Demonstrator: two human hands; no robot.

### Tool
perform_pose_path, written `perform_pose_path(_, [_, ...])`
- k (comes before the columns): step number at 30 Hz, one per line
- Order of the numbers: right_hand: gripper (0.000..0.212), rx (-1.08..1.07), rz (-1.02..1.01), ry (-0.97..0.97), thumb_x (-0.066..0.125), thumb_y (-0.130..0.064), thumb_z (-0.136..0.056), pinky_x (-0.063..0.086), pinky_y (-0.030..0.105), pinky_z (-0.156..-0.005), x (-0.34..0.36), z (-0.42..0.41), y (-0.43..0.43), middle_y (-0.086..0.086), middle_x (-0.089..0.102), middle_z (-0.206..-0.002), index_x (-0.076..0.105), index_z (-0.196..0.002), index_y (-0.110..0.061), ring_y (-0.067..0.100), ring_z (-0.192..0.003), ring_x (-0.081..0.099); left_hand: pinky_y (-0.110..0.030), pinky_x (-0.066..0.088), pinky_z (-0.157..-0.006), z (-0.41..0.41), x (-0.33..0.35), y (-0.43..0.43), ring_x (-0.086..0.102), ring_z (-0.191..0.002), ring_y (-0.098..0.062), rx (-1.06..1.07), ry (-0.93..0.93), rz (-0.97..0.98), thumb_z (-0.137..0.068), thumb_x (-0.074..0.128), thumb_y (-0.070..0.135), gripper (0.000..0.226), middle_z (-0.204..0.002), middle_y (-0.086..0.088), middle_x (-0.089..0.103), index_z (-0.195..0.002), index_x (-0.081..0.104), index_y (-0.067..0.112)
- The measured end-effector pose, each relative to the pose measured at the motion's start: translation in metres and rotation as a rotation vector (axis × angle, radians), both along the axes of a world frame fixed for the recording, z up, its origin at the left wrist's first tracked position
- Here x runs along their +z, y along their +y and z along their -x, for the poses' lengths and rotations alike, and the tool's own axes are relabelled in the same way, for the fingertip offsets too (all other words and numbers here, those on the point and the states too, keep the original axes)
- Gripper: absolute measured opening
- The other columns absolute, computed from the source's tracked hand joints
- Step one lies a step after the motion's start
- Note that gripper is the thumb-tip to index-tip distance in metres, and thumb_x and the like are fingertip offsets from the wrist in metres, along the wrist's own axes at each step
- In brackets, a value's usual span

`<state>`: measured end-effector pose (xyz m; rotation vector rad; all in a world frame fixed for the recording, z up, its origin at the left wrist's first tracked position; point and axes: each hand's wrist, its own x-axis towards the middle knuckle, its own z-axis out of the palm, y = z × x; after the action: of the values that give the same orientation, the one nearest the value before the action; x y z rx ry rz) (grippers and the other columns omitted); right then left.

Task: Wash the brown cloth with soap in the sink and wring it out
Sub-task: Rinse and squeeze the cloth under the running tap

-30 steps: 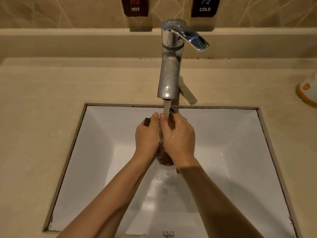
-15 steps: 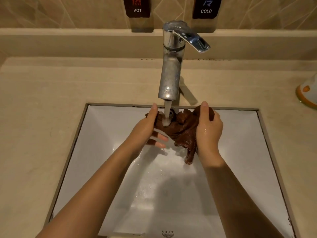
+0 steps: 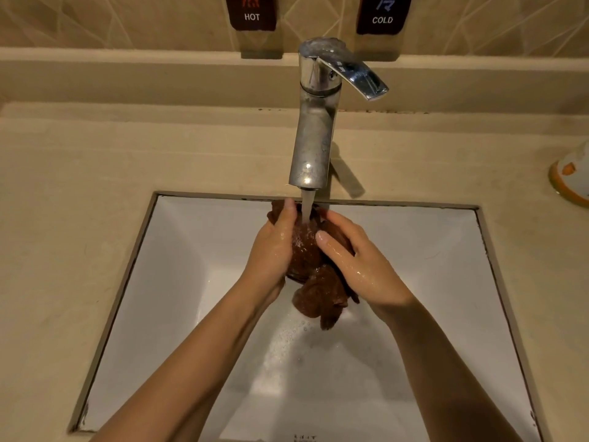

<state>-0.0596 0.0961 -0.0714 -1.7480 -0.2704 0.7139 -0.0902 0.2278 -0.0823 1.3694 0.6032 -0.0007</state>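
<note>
I have the brown cloth (image 3: 307, 260) bunched up between both my hands directly under the faucet (image 3: 314, 138), over the white sink (image 3: 191, 282) and clear of its floor. The water stream (image 3: 308, 207) runs from the faucet's spout onto the top of the bundle, and the fabric shines wet where it lands. My left hand (image 3: 271, 250) cups the cloth from the left of the stream, my thumb standing up beside the water with a dark fold showing behind it; the other fingers curl round the far side, where I cannot see them. My right hand (image 3: 360, 266) closes on the cloth from the right of the stream, fingers curled over it and one fingertip lying across the wet top, the skin glistening. A loose tail of cloth hangs from between my palms on the near side of the faucet. Small bubbles (image 3: 287, 339) speckle the basin floor nearer to me. The faucet's lever (image 3: 353, 78) is swung to its right. Behind the faucet on the wall are a HOT label (image 3: 251, 14) to its left and a COLD label (image 3: 382, 17) to its right. Far right of the faucet, on the beige counter (image 3: 79, 154), a white and orange object (image 3: 570, 183) is cut off by the edge
</note>
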Motion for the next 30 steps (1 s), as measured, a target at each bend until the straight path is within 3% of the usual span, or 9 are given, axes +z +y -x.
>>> perform_pose_path(2, [0.048,-0.004,-0.018,0.044,0.048,-0.062,-0.073,0.047,0.035,-0.097,0.004,0.000,0.004,-0.002,0.052,-0.127,0.051,-0.113,-0.037,0.013,-0.113,0.054,-0.022,0.055,-0.072,-0.003,0.004,0.001,0.069,-0.085,-0.010,0.018,0.013,-0.068,-0.084,0.029,0.068,0.057,-0.086,0.005,0.075,-0.099,0.068,0.030])
perform_pose_path(4, [0.034,-0.096,-0.002,0.010,0.057,-0.053,-0.080,0.052,0.036,-0.090,0.003,0.002,0.008,-0.002,0.062,-0.108,0.059,-0.103,-0.028,0.013,-0.100,0.060,-0.031,0.052,-0.085,-0.004,0.004,0.001,0.065,-0.097,-0.015,0.017,0.031,-0.089,-0.087,0.026,0.067,0.062,-0.102,-0.001,0.071,-0.113,0.063,0.024])
perform_pose_path(7, [0.022,-0.258,0.031,-0.023,0.059,-0.038,-0.086,0.052,0.042,-0.090,-0.004,-0.002,0.011,0.002,0.062,-0.105,0.062,-0.097,-0.019,0.018,-0.098,0.060,-0.036,0.053,-0.089,0.001,0.002,0.006,0.066,-0.102,-0.023,-0.007,-0.064,0.044,-0.093,0.047,0.042,0.037,-0.108,-0.009,0.070,-0.114,0.061,0.015])
perform_pose_path(10, [0.018,-0.419,0.006,0.004,0.053,-0.035,-0.089,0.049,0.039,-0.092,-0.009,-0.009,0.007,0.003,0.058,-0.109,0.060,-0.096,-0.020,0.016,-0.102,0.056,-0.034,0.051,-0.079,0.005,-0.003,0.020,0.065,-0.082,-0.020,0.181,-0.157,0.225,-0.091,0.057,0.023,0.012,-0.083,-0.006,0.068,-0.087,0.061,0.012])
perform_pose_path(13, [0.015,-0.350,0.068,-0.243,0.053,-0.035,-0.085,0.040,0.009,-0.079,-0.006,-0.002,0.013,-0.003,0.049,-0.100,0.053,-0.072,-0.028,-0.007,-0.090,0.049,-0.029,0.053,-0.066,-0.004,-0.007,0.021,0.061,-0.067,-0.014,0.339,-0.073,0.202,-0.093,0.054,0.036,0.030,-0.065,0.000,0.060,-0.071,0.053,0.016])
perform_pose_path(15, [0.024,-0.258,0.111,-0.339,0.053,-0.051,-0.077,0.039,0.002,-0.073,-0.006,0.011,0.024,-0.007,0.044,-0.097,0.047,-0.065,-0.031,-0.010,-0.083,0.048,-0.027,0.054,-0.060,-0.012,-0.003,0.012,0.062,-0.062,-0.015,0.342,0.019,0.117,-0.091,0.049,0.051,0.042,-0.065,-0.003,0.060,-0.068,0.053,0.016])
perform_pose_path(18, [0.043,-0.244,0.184,-0.352,0.044,-0.075,-0.068,0.047,0.013,-0.068,-0.015,0.020,0.036,-0.011,0.042,-0.099,0.047,-0.067,-0.031,0.004,-0.082,0.054,-0.024,0.054,-0.053,-0.013,0.003,0.001,0.065,-0.057,-0.016,0.276,0.070,0.155,-0.091,0.036,0.061,0.062,-0.060,-0.004,0.065,-0.058,0.064,0.017])
perform_pose_path(23, [0.029,-0.414,0.240,-0.363,0.047,-0.039,-0.088,0.034,0.019,-0.059,-0.024,0.003,0.041,-0.002,0.051,-0.093,0.045,-0.059,-0.032,0.002,-0.070,0.049,-0.030,0.055,-0.062,0.005,-0.006,-0.017,0.070,-0.065,-0.014,0.238,0.048,0.260,-0.094,0.044,0.049,0.055,-0.064,0.000,0.071,-0.054,0.072,0.025])
perform_pose_path(30, [0.024,-0.301,0.223,-0.470,0.050,-0.043,-0.087,0.037,0.008,-0.062,-0.022,0.031,0.050,-0.011,0.047,-0.093,0.048,-0.066,-0.032,0.000,-0.070,0.052,-0.025,0.046,-0.055,-0.011,0.001,0.007,0.051,-0.042,-0.012,0.239,0.114,0.258,-0.093,0.046,0.052,0.054,-0.044,0.002,0.051,-0.050,0.049,0.019])
